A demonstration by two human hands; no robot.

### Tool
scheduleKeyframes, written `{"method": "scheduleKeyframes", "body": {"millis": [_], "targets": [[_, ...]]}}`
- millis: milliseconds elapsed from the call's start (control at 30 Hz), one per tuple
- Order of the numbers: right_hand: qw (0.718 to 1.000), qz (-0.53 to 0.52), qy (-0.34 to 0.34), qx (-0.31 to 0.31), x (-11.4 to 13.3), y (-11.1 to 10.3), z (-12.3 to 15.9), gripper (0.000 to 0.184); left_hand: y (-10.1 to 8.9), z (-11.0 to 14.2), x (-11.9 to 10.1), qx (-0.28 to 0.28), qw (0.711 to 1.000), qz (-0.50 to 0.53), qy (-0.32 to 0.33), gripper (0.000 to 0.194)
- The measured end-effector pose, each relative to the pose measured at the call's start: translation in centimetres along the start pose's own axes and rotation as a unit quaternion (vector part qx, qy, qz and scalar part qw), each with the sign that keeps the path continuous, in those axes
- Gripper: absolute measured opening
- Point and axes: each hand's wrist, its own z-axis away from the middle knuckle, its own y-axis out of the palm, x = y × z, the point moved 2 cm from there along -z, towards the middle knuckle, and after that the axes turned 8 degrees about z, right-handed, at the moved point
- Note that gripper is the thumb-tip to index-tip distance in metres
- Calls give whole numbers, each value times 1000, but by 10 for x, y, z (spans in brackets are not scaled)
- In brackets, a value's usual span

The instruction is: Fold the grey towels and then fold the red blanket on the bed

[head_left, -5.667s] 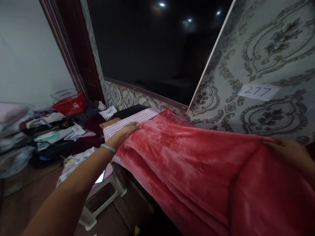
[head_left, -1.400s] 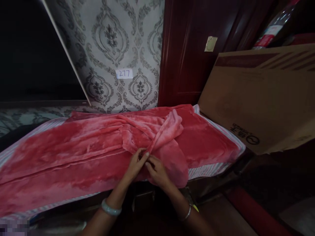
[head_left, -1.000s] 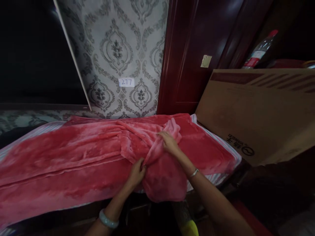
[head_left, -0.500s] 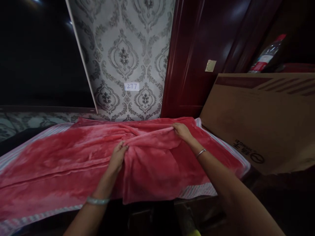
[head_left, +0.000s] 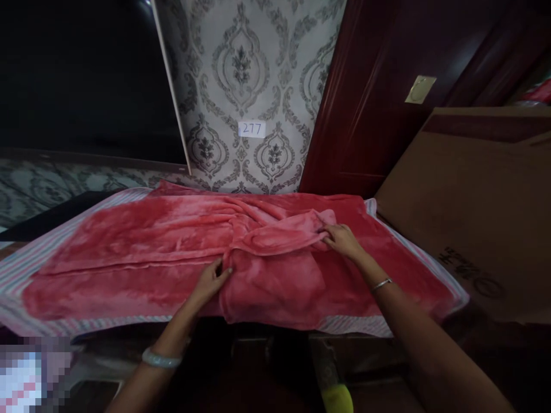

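A soft red plush cloth (head_left: 116,241) lies spread lengthwise over a striped sheet (head_left: 51,241); whether it is a robe or a blanket I cannot tell. Its middle is gathered into creases, with a loose flap folded over on the near side. My left hand (head_left: 210,281), thumb and fingers closed, pinches the left edge of that flap. My right hand (head_left: 344,241) grips a raised fold of the cloth farther right, its fingertips partly hidden in the plush. The fold stretches between both hands.
Behind the cloth is a patterned wall with a paper label "277" (head_left: 252,129). A large dark screen (head_left: 86,80) hangs at left. A big cardboard box (head_left: 465,201) stands at right, by a dark red panel (head_left: 379,103). A yellow-tipped object (head_left: 337,398) is below.
Earlier my hands were far apart over the cloth, then together at its middle. They then drew apart, stretching the fold; since half a second ago the right hand has lowered the fold nearer.
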Motion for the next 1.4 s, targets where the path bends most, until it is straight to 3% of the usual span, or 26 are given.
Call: {"method": "scheduleKeyframes", "body": {"millis": [133,233,367,467,567,600,667,733,833,967,1100,1233,1333,1400], "targets": [[998,-59,-14,17,-19,13,19,25,-5,16,-1,37,996,-71,26,33],[995,-101,20,2,-18,4,21,24,-4,22,-10,39,996,-68,33,31],[986,-167,9,3,10,-31,-6,30,2,25,-25,77,986,133,-60,34],[976,-211,5,-53,30,-63,-47,32,4,22,-37,44,929,329,-165,30],[943,-258,111,-176,36,-87,-88,32,3,19,-48,-28,847,463,-260,24],[931,-283,135,-188,39,-88,-98,33,2,19,-51,-40,823,491,-283,23],[926,-335,113,-129,49,-81,-111,35,1,21,-54,-48,791,522,-316,23],[935,-355,22,-7,65,-64,-110,42,1,28,-52,-41,782,526,-332,22],[963,-245,-50,105,79,-34,-91,54,-1,42,-40,3,804,509,-308,29],[989,-66,-17,131,69,-19,-70,60,-11,59,-14,54,852,458,-248,45],[990,3,37,136,50,-28,-65,48,-18,71,17,93,894,374,-228,51],[987,36,66,145,41,-35,-59,36,-10,84,39,119,937,257,-203,54],[989,42,77,123,40,-48,-50,29,-4,93,36,154,944,216,-198,56],[994,37,87,52,46,-66,-42,28,-2,97,23,164,939,227,-200,57]]}}
